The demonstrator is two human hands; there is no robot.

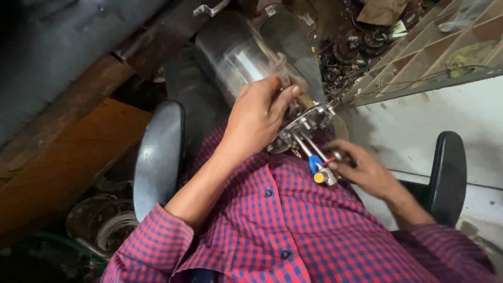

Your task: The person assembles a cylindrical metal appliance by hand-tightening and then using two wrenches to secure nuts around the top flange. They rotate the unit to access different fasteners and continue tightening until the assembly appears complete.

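A steel cylinder tank [236,52] is laid across the lap, over the red-and-blue checked shirt [293,230]. At the tank's near end the left hand [257,118] is curled over its rim — fingers closed on the metal end plate [304,123]. Just below that plate, the right hand [364,167] is pinched shut around the valve fitting [319,167] — a blue handle and brass nut show beside its fingers.

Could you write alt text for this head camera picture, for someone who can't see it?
Seen from above, a seated person in a red-and-blue checked shirt steadies a shiny metal cylinder on their lap with the left hand, while the right hand grips a fitting on its valve assembly.
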